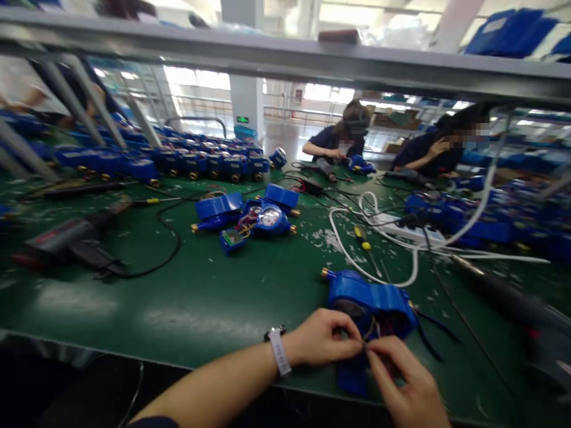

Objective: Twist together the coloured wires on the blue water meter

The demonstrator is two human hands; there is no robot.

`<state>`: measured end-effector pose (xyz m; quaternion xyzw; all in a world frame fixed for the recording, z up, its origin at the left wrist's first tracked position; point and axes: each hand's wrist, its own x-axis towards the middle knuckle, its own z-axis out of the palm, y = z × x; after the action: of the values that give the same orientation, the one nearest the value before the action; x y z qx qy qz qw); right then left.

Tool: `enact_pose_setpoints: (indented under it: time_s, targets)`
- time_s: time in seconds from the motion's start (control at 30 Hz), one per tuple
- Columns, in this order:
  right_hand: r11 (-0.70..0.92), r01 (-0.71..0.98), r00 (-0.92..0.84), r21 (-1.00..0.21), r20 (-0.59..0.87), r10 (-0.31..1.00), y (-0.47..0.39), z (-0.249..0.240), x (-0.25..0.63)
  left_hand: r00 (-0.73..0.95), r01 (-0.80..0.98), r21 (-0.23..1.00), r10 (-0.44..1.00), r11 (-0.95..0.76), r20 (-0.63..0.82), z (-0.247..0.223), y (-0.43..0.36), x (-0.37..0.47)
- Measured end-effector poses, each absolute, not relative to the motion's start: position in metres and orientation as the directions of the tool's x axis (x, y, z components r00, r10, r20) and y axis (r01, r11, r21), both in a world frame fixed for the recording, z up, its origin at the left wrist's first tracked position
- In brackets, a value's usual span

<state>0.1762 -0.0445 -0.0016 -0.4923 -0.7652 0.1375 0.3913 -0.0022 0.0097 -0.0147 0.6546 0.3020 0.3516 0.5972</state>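
Observation:
Near the table's front edge lies a blue water meter with its housing open, a brass-coloured fitting at its left end. Thin wires come out of the housing down to my fingertips. My left hand pinches a wire between thumb and forefinger. Against it, my right hand pinches at the same spot, so the fingertips of both hands nearly touch. A blue cover piece hangs below the hands, over the table edge. Exactly how the wire ends lie between the fingers is too small to make out.
More opened blue meters lie mid-table, with rows of meters behind. A heat gun rests at left, a dark tool at right. A yellow screwdriver lies near a white power strip. Co-workers sit opposite.

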Motion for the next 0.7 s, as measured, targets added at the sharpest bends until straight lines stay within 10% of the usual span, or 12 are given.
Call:
enact_pose_setpoints:
  time_s: [0.7]
  targets:
    - [0.294,0.552,-0.089,-0.780,0.295,0.951,-0.050,0.014,0.163,0.633,-0.019,0.999,0.773,0.044,-0.021,-0.008,0.013,-0.010]
